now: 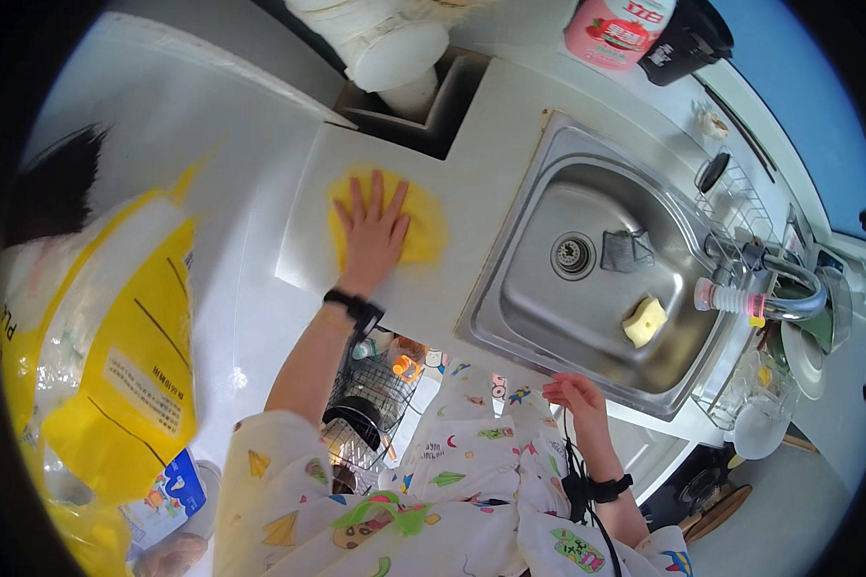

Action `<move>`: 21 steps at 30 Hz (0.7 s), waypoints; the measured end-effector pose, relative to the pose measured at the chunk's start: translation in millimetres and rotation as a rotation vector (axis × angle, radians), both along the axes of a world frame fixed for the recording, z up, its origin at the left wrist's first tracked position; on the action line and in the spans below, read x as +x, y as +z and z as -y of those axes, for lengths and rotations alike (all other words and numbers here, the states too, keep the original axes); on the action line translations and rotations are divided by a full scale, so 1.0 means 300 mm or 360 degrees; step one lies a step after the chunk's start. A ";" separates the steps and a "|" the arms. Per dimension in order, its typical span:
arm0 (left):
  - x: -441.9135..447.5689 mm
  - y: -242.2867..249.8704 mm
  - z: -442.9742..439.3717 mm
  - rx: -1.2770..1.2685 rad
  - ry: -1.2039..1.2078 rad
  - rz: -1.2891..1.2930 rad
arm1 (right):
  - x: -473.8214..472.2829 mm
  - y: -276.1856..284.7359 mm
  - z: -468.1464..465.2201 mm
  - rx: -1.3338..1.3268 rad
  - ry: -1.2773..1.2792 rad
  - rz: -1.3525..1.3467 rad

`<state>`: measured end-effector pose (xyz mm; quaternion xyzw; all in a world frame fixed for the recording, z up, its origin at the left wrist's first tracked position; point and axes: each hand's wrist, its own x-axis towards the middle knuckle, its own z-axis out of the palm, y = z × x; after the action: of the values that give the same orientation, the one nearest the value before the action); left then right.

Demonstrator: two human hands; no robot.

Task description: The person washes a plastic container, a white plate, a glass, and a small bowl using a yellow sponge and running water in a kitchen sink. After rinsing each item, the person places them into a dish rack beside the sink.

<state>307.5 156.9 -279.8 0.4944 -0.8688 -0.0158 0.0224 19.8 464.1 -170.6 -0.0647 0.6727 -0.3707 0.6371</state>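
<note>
My left hand (373, 234) presses a yellow cloth (427, 229) flat against the pale countertop (310, 245), fingers spread over it. The cloth's outline is blurred. Near the front rim of the stainless steel sink (548, 317), my right hand (579, 398) hangs with nothing in it, its fingers loosely bent. Inside the basin lie a yellow sponge (644, 322) and a grey mesh scrubber (626, 250), beside the drain strainer (573, 255).
White pipes (404, 65) pass through a cutout behind the cloth. A chrome faucet (801, 288) and a wire dish rack (740, 198) stand right of the basin. A pink detergent bottle (613, 32) is at the back. Yellow plastic bags (130, 346) bulge at left; a wire basket (375, 389) sits below the counter.
</note>
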 end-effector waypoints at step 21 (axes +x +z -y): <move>-0.749 -0.064 0.252 0.0225 -0.0768 -0.0495 | -0.025 -0.001 -0.296 0.0092 -0.0329 -0.0095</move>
<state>82.9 81.2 -298.8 0.2656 -0.9441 -0.1566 0.1163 12.1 553.0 -170.8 0.0122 0.7049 -0.4128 0.5767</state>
